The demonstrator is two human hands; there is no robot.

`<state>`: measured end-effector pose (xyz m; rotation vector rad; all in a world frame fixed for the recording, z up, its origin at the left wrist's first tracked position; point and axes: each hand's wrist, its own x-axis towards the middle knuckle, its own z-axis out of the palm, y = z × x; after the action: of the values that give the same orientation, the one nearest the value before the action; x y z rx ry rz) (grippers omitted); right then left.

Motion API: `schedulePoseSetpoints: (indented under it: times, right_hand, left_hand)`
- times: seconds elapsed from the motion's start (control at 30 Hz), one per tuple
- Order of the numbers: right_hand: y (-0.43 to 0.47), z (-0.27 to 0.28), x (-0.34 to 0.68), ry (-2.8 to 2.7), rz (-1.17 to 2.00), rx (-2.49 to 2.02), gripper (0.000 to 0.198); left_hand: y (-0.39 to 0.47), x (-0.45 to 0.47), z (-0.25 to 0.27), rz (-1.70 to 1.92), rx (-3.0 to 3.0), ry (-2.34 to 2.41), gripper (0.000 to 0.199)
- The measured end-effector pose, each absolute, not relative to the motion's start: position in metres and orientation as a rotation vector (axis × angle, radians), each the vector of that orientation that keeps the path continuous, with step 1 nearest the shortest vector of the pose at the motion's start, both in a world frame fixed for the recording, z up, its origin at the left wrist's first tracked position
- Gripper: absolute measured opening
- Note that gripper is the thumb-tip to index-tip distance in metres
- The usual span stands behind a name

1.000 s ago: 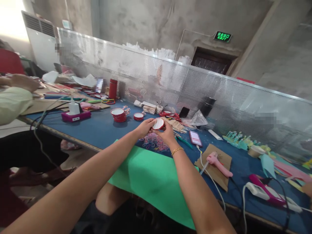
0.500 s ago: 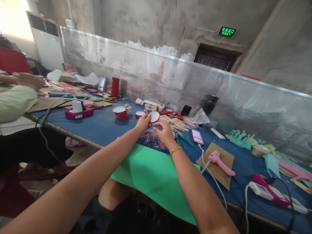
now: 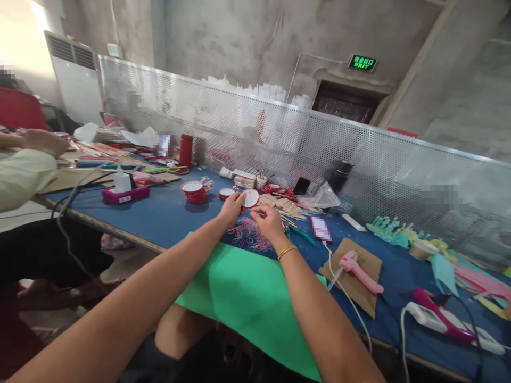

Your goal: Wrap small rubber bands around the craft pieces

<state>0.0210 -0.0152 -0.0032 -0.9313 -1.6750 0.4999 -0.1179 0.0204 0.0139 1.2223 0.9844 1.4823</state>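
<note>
My left hand [image 3: 232, 209] grips a small round disc [image 3: 251, 198] with a white face and red rim by its left edge. A thin reddish line crosses that face. Just below the disc is my right hand [image 3: 268, 222], its thumb and forefinger pinched together; whatever they hold is too small to name. Under both hands lies a heap of thin coloured loops [image 3: 250, 234]. A stack of similar red-rimmed discs [image 3: 194, 192] stands to the left, and another red-rimmed disc [image 3: 227, 193] sits behind my left hand. Flat wooden sticks [image 3: 285, 206] are spread beyond my right hand.
A pink glue gun [image 3: 361, 272] rests on brown cardboard [image 3: 371, 303] at right, its cord trailing. Teal-handled pliers [image 3: 301, 234] and a phone [image 3: 320, 229] lie nearer. Green sheet [image 3: 247, 287] covers my lap. A purple power strip [image 3: 125, 194] and a co-worker's sleeve [image 3: 26, 174] are left.
My right thumb and fingers have closed from a spread pose to a pinch below the disc. The disc has tilted and shifted slightly down-left in view, while the camera view has moved a little.
</note>
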Motion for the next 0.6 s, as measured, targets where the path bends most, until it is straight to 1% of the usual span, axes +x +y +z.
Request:
schedulePoseSetpoints:
  times: [0.07, 0.23, 0.37, 0.6]
  right_hand:
    - [-0.016, -0.002, 0.021, -1.61, 0.54, -0.953, 0.015]
    - [-0.015, 0.001, 0.026, -1.478, 0.466, -1.027, 0.021]
    - [-0.009, -0.002, 0.029, -1.403, 0.553, -1.055, 0.024]
    - [-0.003, -0.001, 0.035, -1.424, 0.667, -1.032, 0.036]
  left_hand:
    - [0.021, -0.118, 0.013, 1.487, 1.286, 0.994, 0.028]
    - [0.023, -0.12, 0.011, 1.496, 1.408, 1.034, 0.028]
    - [0.026, -0.121, 0.01, 1.542, 1.404, 1.052, 0.028]
    - [0.024, -0.116, 0.007, 1.385, 1.643, 1.001, 0.023]
